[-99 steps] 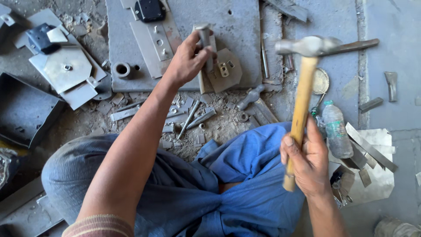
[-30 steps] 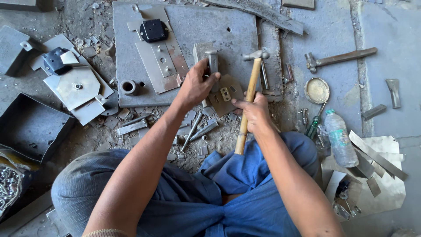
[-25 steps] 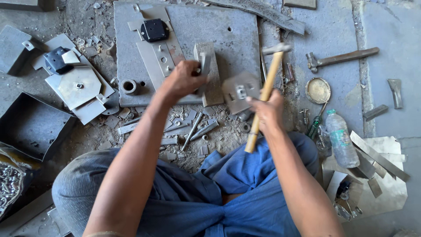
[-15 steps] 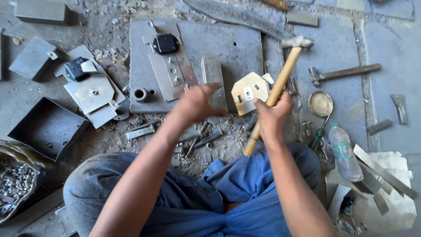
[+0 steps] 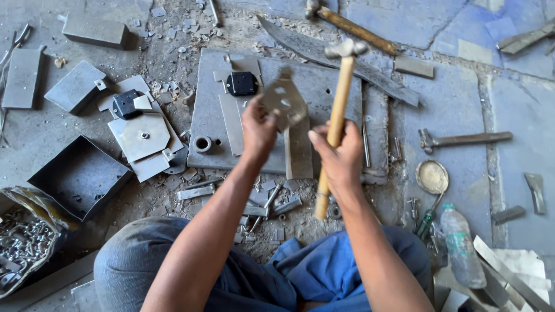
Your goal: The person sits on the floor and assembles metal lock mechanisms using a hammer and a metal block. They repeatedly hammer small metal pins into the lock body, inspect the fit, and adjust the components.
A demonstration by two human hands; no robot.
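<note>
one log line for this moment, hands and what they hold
left hand: holds metal plate | right hand: grips hammer upright | steel slab below

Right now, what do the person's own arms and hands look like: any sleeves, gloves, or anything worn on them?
Both arms are bare from elbow to fingertips: no sleeves, gloves, watch, rings or bands show. The left hand and the right hand are bare too. Lower in view lie grey trousers and blue cloth over the lap.

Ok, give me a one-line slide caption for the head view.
Left hand lifts a metal plate piece above the steel slab; right hand holds a wooden-handled hammer.
</note>
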